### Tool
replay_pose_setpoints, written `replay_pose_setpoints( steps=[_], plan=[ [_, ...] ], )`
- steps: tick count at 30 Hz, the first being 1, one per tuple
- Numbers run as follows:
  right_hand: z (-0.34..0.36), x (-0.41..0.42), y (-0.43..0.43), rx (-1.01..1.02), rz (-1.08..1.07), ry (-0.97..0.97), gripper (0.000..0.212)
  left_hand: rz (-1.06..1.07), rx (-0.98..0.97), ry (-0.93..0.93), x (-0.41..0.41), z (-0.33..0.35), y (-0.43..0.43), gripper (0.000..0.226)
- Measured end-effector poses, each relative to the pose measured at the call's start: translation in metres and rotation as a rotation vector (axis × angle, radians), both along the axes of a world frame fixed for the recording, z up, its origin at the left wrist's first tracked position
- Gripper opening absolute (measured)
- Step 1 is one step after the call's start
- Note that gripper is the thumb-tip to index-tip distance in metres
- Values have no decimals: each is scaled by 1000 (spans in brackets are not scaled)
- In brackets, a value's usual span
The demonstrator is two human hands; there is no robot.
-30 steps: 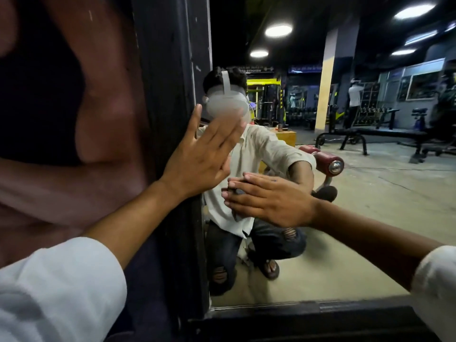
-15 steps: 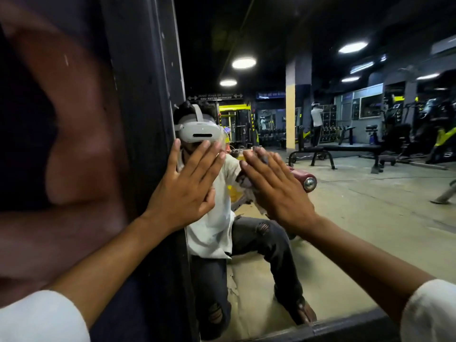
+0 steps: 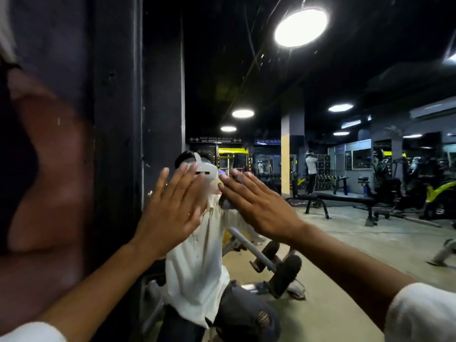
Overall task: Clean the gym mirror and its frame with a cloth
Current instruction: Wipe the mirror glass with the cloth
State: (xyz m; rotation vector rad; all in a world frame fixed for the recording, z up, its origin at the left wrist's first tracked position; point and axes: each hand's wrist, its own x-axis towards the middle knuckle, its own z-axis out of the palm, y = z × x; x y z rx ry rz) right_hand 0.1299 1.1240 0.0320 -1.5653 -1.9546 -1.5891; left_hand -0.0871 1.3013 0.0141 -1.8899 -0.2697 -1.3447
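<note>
Since a second before, both my hands had climbed the mirror [image 3: 320, 243]. My right hand [image 3: 256, 206] had been level with my reflected chest and was now up by the reflected headset [image 3: 206, 170]. The bottom rail of the frame, in sight earlier, had dropped out of view, and a bright ceiling lamp [image 3: 301, 27] showed in the glass above.

My left hand [image 3: 172, 211] lay flat on the glass, fingers straight and spread, holding nothing, with the black upright of the frame [image 3: 116, 119] just beside it on its outer side. My right hand was flat too, fingers straight and close together, slanting up toward the left hand, the two sets of fingertips near each other but apart. The cloth [image 3: 226, 203] lay pressed under my right palm against the mirror. Only a small grey edge of it showed below the fingers, on the side nearest my left hand; the rest was hidden by the hand.
</note>
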Motion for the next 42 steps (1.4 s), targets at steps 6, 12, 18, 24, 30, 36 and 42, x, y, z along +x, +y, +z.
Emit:
replay_pose_setpoints(
  steps=[6, 12, 18, 24, 30, 36, 42],
  plan=[
    [109, 28, -10, 524, 186, 496, 56, 28, -98, -46, 70, 74, -31, 79],
    [98, 7, 23, 364, 227, 249, 57, 93, -54, -62, 72, 70, -29, 80],
    [139, 88, -38, 642, 257, 511, 53, 150, -28, -84, 72, 71, -33, 82],
    [11, 65, -10, 233, 270, 138, 64, 239, -4, 16, 71, 20, -44, 75],
    [-106, 70, -12, -274, 276, -492, 58, 342, -99, 217, 52, -63, -62, 78],
    [-78, 85, -31, 41, 211, 21, 70, 407, -143, 259, 43, -76, -73, 93],
    [-172, 98, -22, -284, 429, -284, 59, 480, -204, 234, 50, -84, -93, 120]
  ],
)
